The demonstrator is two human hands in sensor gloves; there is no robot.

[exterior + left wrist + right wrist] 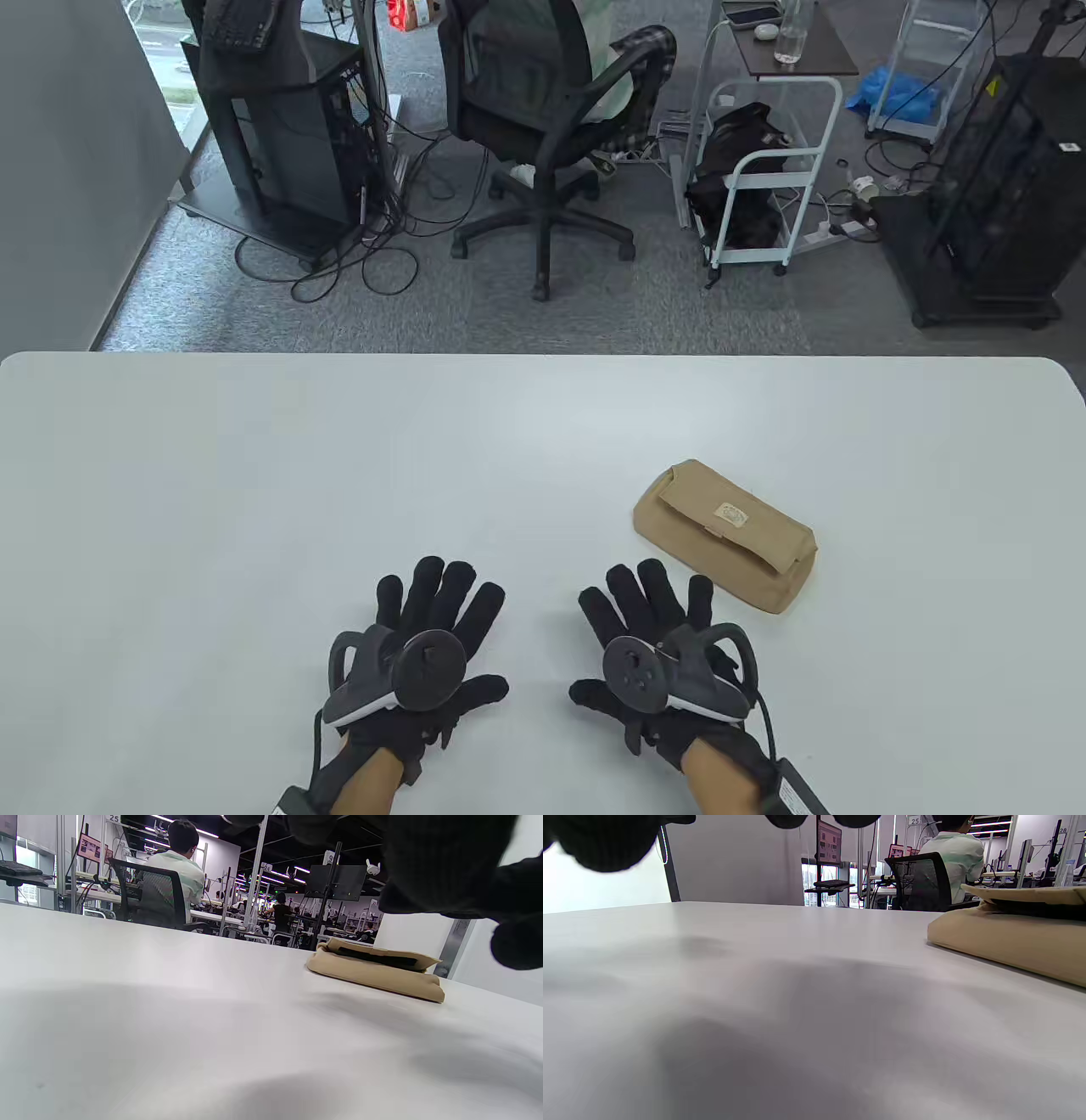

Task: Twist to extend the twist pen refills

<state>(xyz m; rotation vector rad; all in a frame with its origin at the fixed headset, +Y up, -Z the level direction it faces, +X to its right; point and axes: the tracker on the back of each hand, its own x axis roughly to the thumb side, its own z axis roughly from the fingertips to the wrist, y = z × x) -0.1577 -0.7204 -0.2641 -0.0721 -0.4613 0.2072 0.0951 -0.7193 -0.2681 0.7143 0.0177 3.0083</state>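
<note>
On the right half of the white worktop (pixel 254 475) lies a tan fabric pouch (pixel 725 535), set at a slant, its flap folded over the top and shut. A small pale label sits on the flap. What the pouch holds cannot be told; no pen shows in any view, so the task's thing is either inside it or out of sight.

Near the front edge both gloved hands rest palm down, side by side and a little apart. The left hand (pixel 424 654) lies left of centre, its fingers (pixel 445 594) spread flat and released, holding nothing. The right hand (pixel 666 658) lies just right of centre, its fingers (pixel 645 598) likewise flat, splayed and released. The pouch is near the right hand, just beyond and to the right of its fingertips, not touching.

A black tracker is strapped to the back of each hand and covers the knuckles. Both wrists are cut off by the bottom edge.

From the left wrist view the pouch (pixel 375 969) shows side-on at mid right, a dark strip under its flap; black glove fabric (pixel 445 861) fills the top right corner, blurred. The right wrist view cuts the pouch (pixel 1014 938) off at the right edge. The near worktop is out of focus in both wrist views.
</note>
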